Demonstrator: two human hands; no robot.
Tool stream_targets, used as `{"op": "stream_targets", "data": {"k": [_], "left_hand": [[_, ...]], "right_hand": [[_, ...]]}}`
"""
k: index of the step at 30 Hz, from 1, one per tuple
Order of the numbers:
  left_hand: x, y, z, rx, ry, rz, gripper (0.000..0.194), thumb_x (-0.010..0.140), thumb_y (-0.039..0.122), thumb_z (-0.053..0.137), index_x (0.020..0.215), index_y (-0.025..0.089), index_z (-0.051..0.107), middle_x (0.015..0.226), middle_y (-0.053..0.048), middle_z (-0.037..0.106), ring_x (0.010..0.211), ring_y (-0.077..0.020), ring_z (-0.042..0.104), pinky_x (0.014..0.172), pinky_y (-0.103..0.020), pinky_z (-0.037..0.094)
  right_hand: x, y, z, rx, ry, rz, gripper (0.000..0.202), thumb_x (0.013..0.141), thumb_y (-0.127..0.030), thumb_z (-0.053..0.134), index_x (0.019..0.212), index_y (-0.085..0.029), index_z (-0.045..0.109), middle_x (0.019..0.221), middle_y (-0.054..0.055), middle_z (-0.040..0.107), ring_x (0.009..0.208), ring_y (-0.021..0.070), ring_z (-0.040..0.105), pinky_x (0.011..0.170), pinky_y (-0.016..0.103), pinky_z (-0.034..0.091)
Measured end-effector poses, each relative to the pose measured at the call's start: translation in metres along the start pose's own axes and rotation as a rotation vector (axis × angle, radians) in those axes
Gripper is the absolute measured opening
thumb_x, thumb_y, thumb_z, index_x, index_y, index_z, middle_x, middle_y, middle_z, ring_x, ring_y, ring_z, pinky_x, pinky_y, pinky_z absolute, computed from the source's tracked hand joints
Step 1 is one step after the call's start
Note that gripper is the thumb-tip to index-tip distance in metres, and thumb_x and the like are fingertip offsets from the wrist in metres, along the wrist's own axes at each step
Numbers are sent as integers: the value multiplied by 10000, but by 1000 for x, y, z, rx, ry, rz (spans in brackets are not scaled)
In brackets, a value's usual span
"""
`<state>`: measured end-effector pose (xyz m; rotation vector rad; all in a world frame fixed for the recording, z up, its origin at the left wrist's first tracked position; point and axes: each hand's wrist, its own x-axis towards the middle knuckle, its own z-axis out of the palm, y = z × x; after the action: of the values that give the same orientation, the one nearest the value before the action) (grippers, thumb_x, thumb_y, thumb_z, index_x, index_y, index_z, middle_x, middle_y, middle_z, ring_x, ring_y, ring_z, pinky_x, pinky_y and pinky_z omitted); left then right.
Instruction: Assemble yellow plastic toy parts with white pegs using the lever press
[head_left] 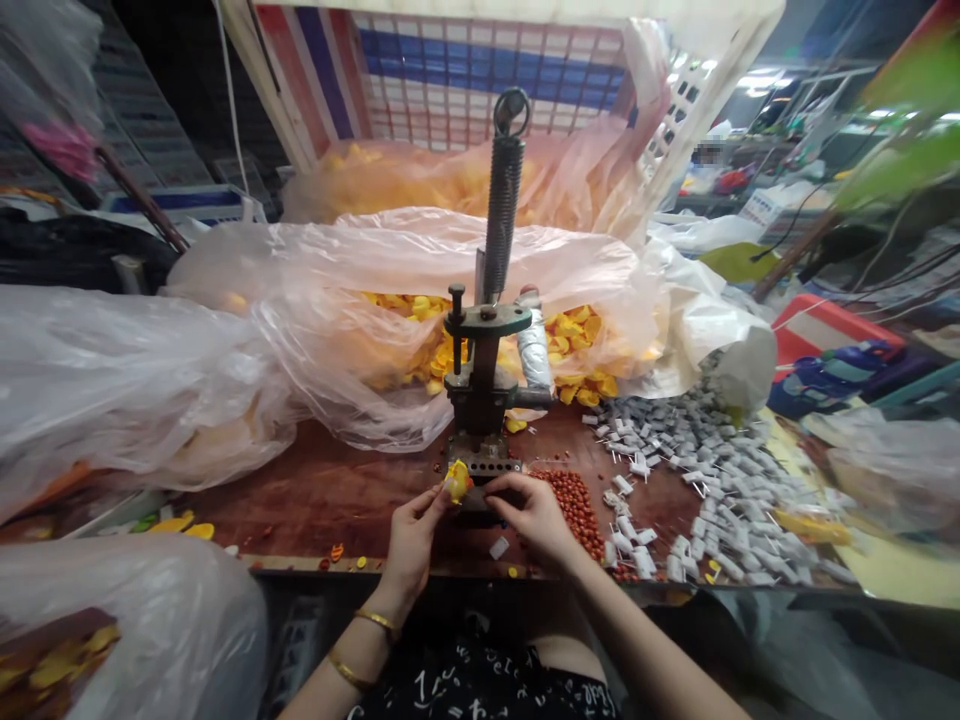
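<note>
In the head view my left hand (418, 522) pinches a small yellow plastic part (459, 482) between thumb and fingers, at the foot of a hand press (484, 395). A spot of orange shows on the part's right side. My right hand (534, 508) is closed in a pinch just right of it, by the press base; whatever its fingertips hold is hidden. Beside that hand lies a spread of small red-brown beads (576, 510). A lone grey piece (499, 547) rests on the table below the press.
A heap of grey plastic pieces with metal pins (720, 500) covers the table's right side. Behind the press, a large clear bag (585, 250) holds yellow parts (574, 335). More plastic bags (135, 370) crowd the left. The press lever (532, 350) juts out rightward.
</note>
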<state>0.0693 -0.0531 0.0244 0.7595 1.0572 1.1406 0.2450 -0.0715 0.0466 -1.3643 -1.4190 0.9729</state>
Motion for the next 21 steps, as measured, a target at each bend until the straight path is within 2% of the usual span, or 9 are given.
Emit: {"op": "stream_targets", "data": {"k": [2, 5, 11, 13, 18, 21], "left_hand": [[0, 1, 3, -22, -17, 5, 378, 605, 412, 795, 852, 128, 754, 887, -96, 736, 834, -214, 657, 787, -310, 511], [-1, 3, 4, -80, -45, -15, 359, 611, 404, 794, 827, 121, 751, 879, -105, 735, 842, -228, 662, 793, -327, 515], [-2, 7, 5, -214, -117, -114, 360, 624, 408, 787, 814, 107, 736, 833, -119, 731, 837, -240, 672, 805, -357, 518], [-2, 10, 3, -190, -135, -113, 353, 628, 405, 786, 812, 107, 736, 817, -115, 732, 811, -231, 673, 783, -341, 518], [7, 20, -7, -39, -203, -117, 377, 622, 425, 783, 828, 112, 745, 828, -104, 727, 761, -205, 656, 698, -287, 498], [22, 21, -7, 114, -191, -70, 412, 621, 451, 770, 864, 119, 746, 817, -94, 720, 746, -201, 642, 712, -304, 488]], "right_hand": [[-2, -1, 20, 120, 38, 12, 112, 723, -233, 610, 780, -179, 691, 773, 49, 713, 729, 179, 658, 695, 297, 530], [-2, 1, 34, 240, 91, 67, 109, 693, -272, 663, 749, -185, 697, 764, 51, 714, 731, 187, 662, 707, 317, 542], [3, 1, 35, 732, 55, 380, 296, 496, -310, 836, 702, -166, 680, 675, 22, 703, 595, 166, 657, 657, 315, 547], [4, 0, 34, 791, 41, 417, 309, 470, -294, 845, 690, -159, 675, 655, 16, 699, 565, 152, 646, 631, 297, 539], [9, -2, 27, 495, -37, 323, 251, 559, -310, 779, 734, -158, 682, 674, 28, 689, 614, 169, 638, 609, 290, 513], [20, 6, 27, 91, 82, 150, 123, 617, -262, 715, 679, -177, 651, 691, 13, 653, 653, 157, 600, 634, 275, 483]]}}
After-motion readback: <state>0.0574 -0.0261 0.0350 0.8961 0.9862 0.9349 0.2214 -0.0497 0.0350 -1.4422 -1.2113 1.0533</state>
